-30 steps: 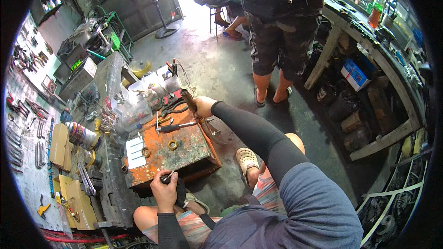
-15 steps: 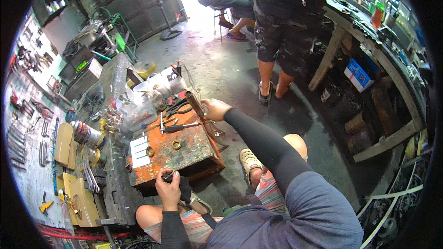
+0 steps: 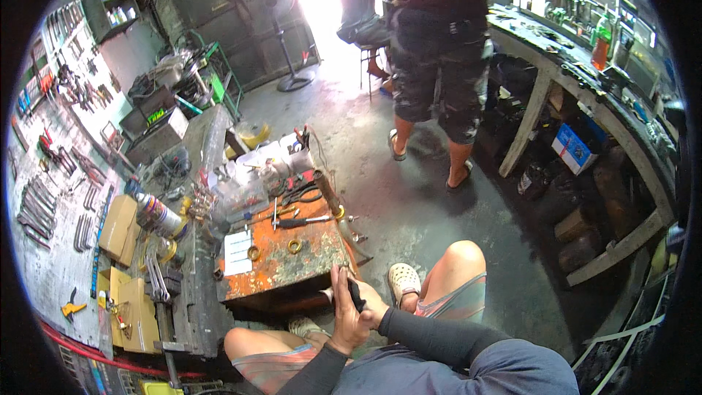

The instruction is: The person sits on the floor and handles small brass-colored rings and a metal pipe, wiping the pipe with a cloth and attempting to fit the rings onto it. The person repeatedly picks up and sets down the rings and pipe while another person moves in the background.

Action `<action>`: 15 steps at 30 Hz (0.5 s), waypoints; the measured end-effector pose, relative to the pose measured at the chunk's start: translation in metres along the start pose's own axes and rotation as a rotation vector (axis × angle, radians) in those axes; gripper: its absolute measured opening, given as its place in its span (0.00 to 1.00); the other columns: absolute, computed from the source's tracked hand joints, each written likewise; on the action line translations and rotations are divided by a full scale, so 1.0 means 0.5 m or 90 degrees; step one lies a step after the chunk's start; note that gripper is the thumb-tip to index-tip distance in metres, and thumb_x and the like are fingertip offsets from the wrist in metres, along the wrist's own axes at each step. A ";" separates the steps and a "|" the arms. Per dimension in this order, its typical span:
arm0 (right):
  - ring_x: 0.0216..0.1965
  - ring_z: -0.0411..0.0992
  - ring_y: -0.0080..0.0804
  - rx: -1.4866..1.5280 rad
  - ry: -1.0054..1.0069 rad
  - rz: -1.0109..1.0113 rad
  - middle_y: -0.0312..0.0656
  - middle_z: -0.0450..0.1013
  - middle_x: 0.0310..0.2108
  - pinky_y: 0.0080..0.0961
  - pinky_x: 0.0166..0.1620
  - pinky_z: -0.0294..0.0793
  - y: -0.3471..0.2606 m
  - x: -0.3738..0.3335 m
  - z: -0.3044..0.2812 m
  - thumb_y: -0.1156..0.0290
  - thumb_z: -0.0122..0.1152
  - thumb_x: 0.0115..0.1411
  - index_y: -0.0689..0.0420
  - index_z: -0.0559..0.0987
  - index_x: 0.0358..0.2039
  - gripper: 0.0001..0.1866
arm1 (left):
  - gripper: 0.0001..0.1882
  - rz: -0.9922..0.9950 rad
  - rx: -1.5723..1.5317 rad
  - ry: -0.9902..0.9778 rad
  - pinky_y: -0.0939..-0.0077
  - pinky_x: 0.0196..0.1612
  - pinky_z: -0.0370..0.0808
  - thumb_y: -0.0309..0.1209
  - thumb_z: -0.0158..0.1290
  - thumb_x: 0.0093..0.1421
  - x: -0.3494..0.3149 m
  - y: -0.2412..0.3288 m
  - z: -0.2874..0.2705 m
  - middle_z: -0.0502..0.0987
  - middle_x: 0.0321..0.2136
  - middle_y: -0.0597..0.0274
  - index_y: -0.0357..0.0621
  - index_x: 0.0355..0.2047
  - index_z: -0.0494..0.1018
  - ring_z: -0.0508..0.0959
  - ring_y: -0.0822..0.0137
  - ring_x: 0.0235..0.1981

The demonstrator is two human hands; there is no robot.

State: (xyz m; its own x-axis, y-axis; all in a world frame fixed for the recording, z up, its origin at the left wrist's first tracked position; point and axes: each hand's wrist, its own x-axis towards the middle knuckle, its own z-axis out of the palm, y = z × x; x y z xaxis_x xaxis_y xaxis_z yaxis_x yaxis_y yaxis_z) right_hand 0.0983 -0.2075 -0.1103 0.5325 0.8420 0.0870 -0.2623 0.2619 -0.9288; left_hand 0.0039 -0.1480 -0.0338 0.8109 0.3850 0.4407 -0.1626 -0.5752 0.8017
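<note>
Both hands meet between my knees, just off the near edge of the orange, paint-worn work box (image 3: 274,267). My left hand (image 3: 346,325) has its fingers straight and close together, pressed along one side of a small black piece (image 3: 357,295). On the other side my right hand (image 3: 373,307) closes round it; the hands hide most of the piece, so its kind does not show. Two brass rings lie on the box, one ring (image 3: 294,246) by itself and the other ring (image 3: 254,253) at the edge of a white sheet (image 3: 238,251). A brown metal tube (image 3: 327,189) leans at its far right corner.
Pliers (image 3: 307,195) and a T-handled tool (image 3: 292,222) lie along the box's back. Clear plastic tubs (image 3: 245,194) stand behind them. At left is a bench with combination wrenches (image 3: 157,278) and cardboard boxes (image 3: 131,307). Another person (image 3: 439,66) stands ahead, near the right workbench (image 3: 541,44).
My right hand has come back from the tube to my left hand, which has shifted right. The standing person has stepped, feet now apart. My view has tilted up a little.
</note>
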 end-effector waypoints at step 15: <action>0.78 0.59 0.57 0.467 0.083 -0.179 0.50 0.52 0.84 0.47 0.73 0.67 -0.035 -0.022 0.010 0.64 0.70 0.62 0.58 0.50 0.84 0.55 | 0.64 0.223 0.146 -0.065 0.30 0.79 0.48 0.76 0.63 0.56 0.038 0.059 0.007 0.40 0.80 0.23 0.43 0.77 0.58 0.45 0.28 0.82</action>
State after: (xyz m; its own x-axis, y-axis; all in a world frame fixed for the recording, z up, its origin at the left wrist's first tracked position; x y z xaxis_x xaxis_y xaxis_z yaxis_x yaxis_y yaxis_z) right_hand 0.0931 -0.2189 -0.0934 0.7354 0.6479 0.1986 -0.5428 0.7386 -0.3998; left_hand 0.0162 -0.1602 -0.0032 0.7821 0.0714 0.6191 -0.3183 -0.8084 0.4952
